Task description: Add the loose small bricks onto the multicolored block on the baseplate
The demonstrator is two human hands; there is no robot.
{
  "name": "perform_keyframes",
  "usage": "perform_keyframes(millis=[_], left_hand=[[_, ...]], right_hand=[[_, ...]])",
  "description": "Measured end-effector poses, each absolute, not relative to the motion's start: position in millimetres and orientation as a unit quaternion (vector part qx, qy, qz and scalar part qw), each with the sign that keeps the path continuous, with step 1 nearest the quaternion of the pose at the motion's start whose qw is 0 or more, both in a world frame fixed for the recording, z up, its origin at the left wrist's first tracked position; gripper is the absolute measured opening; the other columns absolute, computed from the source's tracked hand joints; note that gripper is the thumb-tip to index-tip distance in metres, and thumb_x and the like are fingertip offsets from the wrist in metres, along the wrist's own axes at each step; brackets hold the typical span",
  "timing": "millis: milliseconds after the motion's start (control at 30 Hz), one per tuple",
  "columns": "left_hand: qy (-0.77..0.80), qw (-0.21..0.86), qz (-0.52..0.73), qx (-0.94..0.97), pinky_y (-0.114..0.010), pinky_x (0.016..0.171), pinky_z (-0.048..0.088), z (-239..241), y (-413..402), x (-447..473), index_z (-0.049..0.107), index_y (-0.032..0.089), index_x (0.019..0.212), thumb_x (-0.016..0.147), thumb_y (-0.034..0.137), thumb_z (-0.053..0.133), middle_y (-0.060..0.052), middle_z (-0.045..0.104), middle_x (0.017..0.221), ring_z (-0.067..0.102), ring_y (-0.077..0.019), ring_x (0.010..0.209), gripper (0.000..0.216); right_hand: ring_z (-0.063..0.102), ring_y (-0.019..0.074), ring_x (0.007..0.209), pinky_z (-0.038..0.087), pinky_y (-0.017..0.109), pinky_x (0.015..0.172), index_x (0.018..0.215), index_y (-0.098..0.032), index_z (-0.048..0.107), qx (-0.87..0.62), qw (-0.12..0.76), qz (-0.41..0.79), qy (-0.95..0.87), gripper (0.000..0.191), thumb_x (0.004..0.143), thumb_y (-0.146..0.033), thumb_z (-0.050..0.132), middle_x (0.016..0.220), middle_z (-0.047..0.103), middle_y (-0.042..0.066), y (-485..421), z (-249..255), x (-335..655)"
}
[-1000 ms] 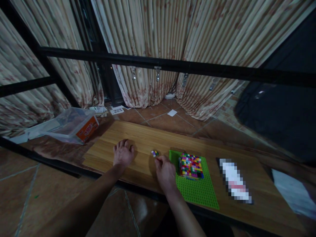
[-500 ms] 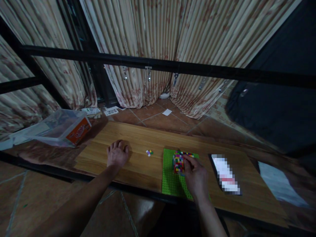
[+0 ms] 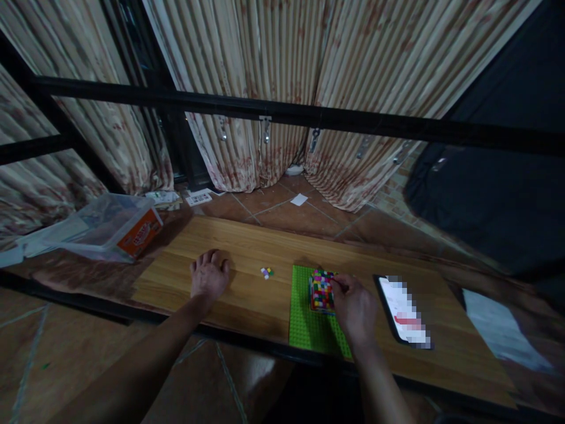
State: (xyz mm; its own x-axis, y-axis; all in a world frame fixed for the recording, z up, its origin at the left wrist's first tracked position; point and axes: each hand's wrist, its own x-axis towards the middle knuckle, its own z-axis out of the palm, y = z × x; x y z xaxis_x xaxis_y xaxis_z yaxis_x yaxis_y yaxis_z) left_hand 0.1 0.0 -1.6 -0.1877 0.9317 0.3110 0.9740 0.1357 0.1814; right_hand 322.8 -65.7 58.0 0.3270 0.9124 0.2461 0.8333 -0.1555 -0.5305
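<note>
My left hand lies palm down on the wooden tabletop with its fingers spread, holding nothing. To its right sits a small cluster of toy bricks in white, purple, yellow and green. A green studded baseplate carries a block of many-coloured toy bricks. My right hand is at the right edge of this block, thumb and index finger pinched together. Whatever is between those fingertips is too small to make out. The hand covers the right part of the baseplate.
A phone with a lit, blurred screen lies right of the baseplate. White paper is at the far right. A clear plastic bin with an orange label stands left of the table. A black metal bar crosses before the curtains.
My right hand has shifted slightly to the right across the brick block, so more of its top shows. My left hand has stayed where it was.
</note>
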Motion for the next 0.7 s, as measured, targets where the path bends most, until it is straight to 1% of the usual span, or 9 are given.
perform_keyframes(millis=[167, 333, 467, 700], left_hand=[[-0.75, 0.061, -0.173, -0.636, -0.045, 0.096, 0.036, -1.9, 0.2, -0.2, 0.057, 0.016, 0.123, 0.089, 0.039, 0.039, -0.012, 0.058, 0.129, 0.049, -0.0309, 0.117, 0.045], [-0.748, 0.064, -0.177, -0.636, -0.046, 0.095, 0.036, -2.9, 0.8, -1.0, 0.057, 0.017, 0.123, 0.089, 0.039, 0.038, -0.012, 0.058, 0.129, 0.049, -0.0313, 0.117, 0.045], [-0.747, 0.058, -0.182, -0.636, -0.046, 0.096, 0.036, -1.9, 0.6, -0.8, 0.057, 0.017, 0.122, 0.088, 0.039, 0.039, -0.012, 0.058, 0.128, 0.049, -0.031, 0.117, 0.044], [-0.749, 0.06, -0.18, -0.635, -0.046, 0.097, 0.035, -1.0, -0.4, 0.3, 0.057, 0.017, 0.122, 0.089, 0.039, 0.038, -0.011, 0.058, 0.128, 0.049, -0.0312, 0.117, 0.044]], right_hand=[[0.067, 0.0253, 0.078, 0.043, 0.033, 0.07, 0.088, -0.017, 0.071, -0.75, 0.319, 0.071, -0.575, 0.032, 0.084, -0.035, 0.044, 0.086, 0.073, 0.01, -66.0, 57.6, 324.2], [0.067, 0.0241, 0.075, 0.043, 0.031, 0.066, 0.09, -0.017, 0.072, -0.754, 0.336, 0.094, -0.556, 0.033, 0.082, -0.034, 0.045, 0.084, 0.074, 0.01, -66.3, 59.7, 328.2], [0.067, 0.0223, 0.073, 0.042, 0.03, 0.064, 0.087, -0.018, 0.072, -0.756, 0.354, 0.129, -0.536, 0.03, 0.081, -0.034, 0.047, 0.083, 0.074, 0.009, -63.9, 60.2, 329.5], [0.068, 0.0243, 0.076, 0.044, 0.032, 0.066, 0.086, -0.018, 0.072, -0.763, 0.378, 0.147, -0.503, 0.028, 0.078, -0.036, 0.051, 0.083, 0.074, 0.009, -60.2, 56.3, 328.6]])
